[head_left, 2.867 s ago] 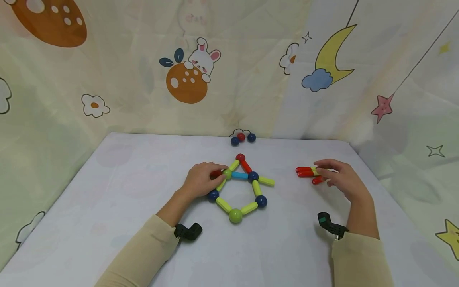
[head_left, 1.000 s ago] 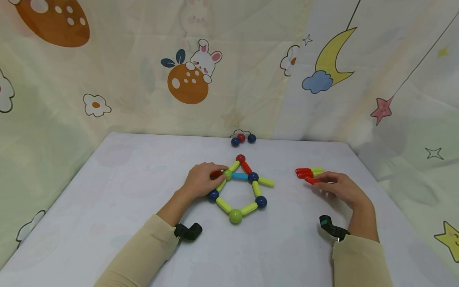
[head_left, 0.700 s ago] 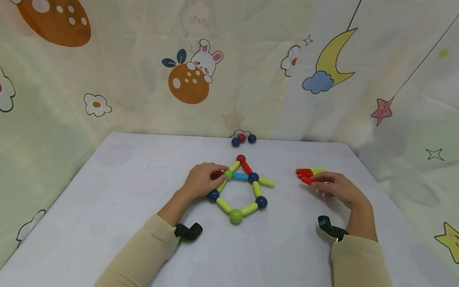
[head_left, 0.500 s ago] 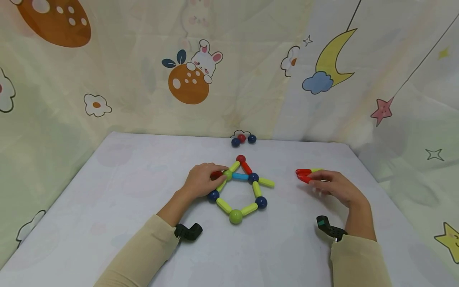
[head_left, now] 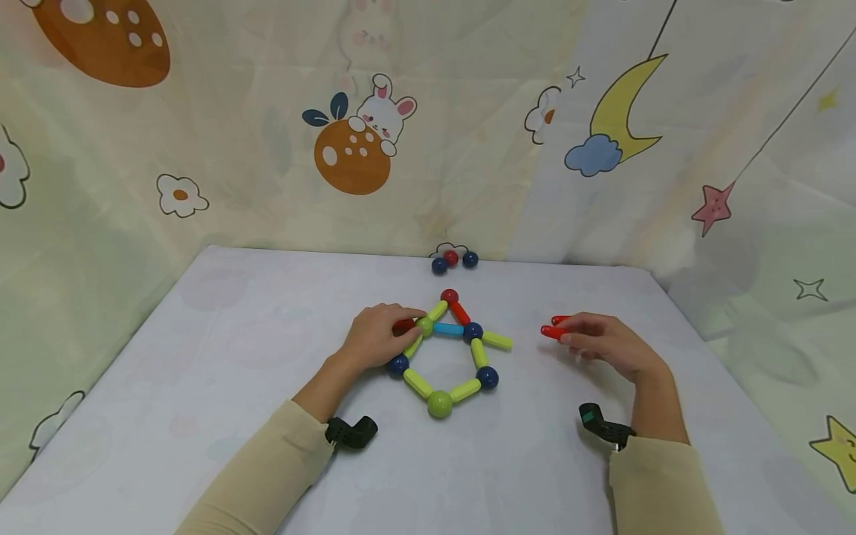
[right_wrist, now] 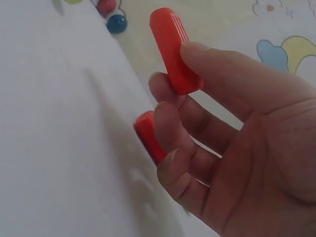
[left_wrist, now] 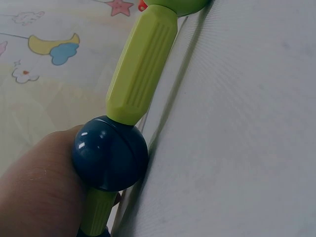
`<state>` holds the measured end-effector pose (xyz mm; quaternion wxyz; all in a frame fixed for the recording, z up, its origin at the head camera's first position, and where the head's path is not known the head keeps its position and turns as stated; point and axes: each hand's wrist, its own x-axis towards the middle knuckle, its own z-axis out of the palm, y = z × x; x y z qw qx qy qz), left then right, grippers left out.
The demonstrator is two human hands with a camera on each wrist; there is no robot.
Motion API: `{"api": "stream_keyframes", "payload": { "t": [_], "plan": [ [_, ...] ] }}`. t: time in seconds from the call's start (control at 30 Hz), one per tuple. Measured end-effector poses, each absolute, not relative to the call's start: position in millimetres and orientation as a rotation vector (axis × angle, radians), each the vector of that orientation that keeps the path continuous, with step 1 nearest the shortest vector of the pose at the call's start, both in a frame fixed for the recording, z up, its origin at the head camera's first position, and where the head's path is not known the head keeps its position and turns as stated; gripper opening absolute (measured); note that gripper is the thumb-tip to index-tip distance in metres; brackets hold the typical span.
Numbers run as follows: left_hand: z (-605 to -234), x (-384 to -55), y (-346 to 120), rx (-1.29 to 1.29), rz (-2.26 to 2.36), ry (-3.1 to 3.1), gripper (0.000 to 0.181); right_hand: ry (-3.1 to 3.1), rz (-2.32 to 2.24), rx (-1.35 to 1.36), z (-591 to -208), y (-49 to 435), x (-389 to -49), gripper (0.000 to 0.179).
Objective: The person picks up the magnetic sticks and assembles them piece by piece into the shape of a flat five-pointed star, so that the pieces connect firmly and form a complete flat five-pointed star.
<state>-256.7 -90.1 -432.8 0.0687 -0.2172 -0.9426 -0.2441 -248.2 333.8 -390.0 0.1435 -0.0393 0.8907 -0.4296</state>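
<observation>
Evidently a red stick [right_wrist: 170, 49] juts from the right hand [head_left: 617, 345], pinched between thumb and forefinger.

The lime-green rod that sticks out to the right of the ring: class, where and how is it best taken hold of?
Probably pinch the lime-green rod across its long sides near the outer end, coming from the right. Its inner end meets a navy ball, while the outer end touches no other piece. The right hand is on that side, though it holds a red rod.
</observation>
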Motion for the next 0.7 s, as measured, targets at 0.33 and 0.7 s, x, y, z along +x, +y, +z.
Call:
{"api": "stream_keyframes", "payload": {
  "t": [0.33,0.7],
  "plan": [
    [-433,-257,-91,-0.653,-0.72,-2.831,0.038,2.512,-1.28,-0.193,-391,316,-253,0.041],
    [-434,-257,-90,-0.65,-0.724,-2.839,0.038,2.424,-1.259,-0.271,-398,302,-257,0.03]
  ]
}}
